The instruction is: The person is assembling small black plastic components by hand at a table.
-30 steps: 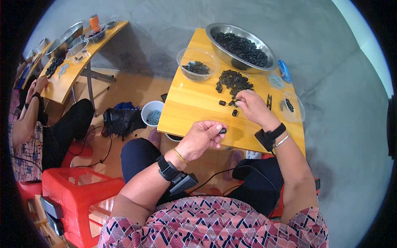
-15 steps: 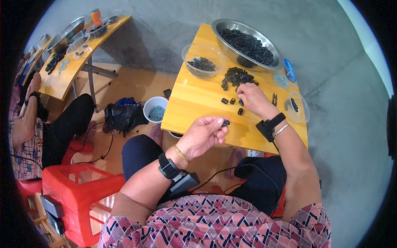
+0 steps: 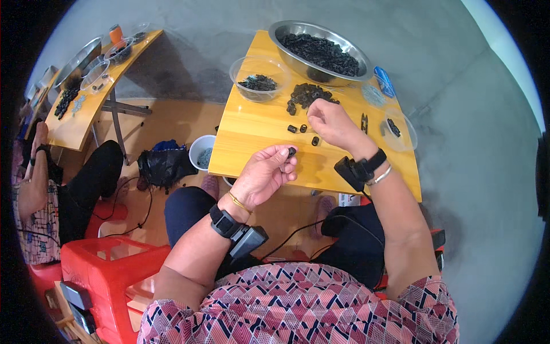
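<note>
A small black plastic piece (image 3: 291, 152) is pinched between thumb and fingers of my left hand (image 3: 269, 172), just over the table's near edge. My right hand (image 3: 335, 126) hovers above the table with its fingers curled together; what they hold, if anything, is hidden. By its fingertips lie three loose black pieces, one (image 3: 315, 141) nearest to me. Beyond them is a pile of similar black pieces (image 3: 312, 94).
A steel bowl (image 3: 366, 69) of black parts stands at the far edge, a clear plastic tub (image 3: 234, 77) left of it. Black snips (image 3: 364, 122), a blue packet (image 3: 384, 81) and a small clear tub (image 3: 413, 137) lie right. A white bucket (image 3: 195, 150) and another person's table (image 3: 69, 129) are left.
The view has shifted, so the table sits further left. A black piece that lay under my right fingertips no longer shows on the table. My left hand keeps its piece.
</note>
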Tool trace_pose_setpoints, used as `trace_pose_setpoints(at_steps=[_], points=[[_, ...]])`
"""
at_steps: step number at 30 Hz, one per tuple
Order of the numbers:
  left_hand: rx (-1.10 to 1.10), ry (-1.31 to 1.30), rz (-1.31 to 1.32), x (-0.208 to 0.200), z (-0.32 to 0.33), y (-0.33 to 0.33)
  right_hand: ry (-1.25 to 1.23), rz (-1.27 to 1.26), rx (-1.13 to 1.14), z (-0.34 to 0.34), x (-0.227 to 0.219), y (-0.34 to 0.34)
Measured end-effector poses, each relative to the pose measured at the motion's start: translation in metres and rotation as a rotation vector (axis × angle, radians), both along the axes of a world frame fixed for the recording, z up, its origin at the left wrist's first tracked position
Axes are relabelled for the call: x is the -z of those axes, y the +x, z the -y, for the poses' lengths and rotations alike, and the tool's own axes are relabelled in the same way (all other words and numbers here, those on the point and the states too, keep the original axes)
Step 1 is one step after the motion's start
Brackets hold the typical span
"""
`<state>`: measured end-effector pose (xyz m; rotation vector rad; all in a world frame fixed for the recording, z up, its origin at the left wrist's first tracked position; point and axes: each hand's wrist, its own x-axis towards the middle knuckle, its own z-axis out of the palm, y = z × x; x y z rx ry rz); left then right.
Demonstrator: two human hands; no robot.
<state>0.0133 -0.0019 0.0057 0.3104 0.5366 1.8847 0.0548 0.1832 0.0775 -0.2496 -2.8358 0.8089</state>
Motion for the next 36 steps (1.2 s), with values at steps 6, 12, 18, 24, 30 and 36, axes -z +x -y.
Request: trace_pose_setpoints(at_steps=[6, 12, 18, 24, 30, 36], points=[[-0.003, 0.038, -0.007, 0.002, -0.001, 0.002, -0.175, -0.146, 0.015, 0.022, -0.002, 0.037], [-0.018, 0.092, -0.039, 0.0, 0.0, 0.003, -0.173, -0.232, -0.008, 0.031, 0.016, 0.058], [-0.015, 0.135, -0.069, 0.004, -0.001, 0.002, -0.146, -0.231, 0.154, 0.026, 0.019, 0.072], [-0.081, -0.062, -0.278, 0.004, -0.003, 0.006, 0.082, -0.132, 0.186, -0.004, 0.044, 0.074], [-0.077, -0.044, -0.188, 0.002, -0.001, 0.003, 0.11, -0.117, 0.172, -0.009, 0.034, 0.06], [-0.061, -0.027, -0.123, 0.003, 0.0, 0.0, 0.247, -0.152, 0.321, -0.081, 0.028, 0.067]])
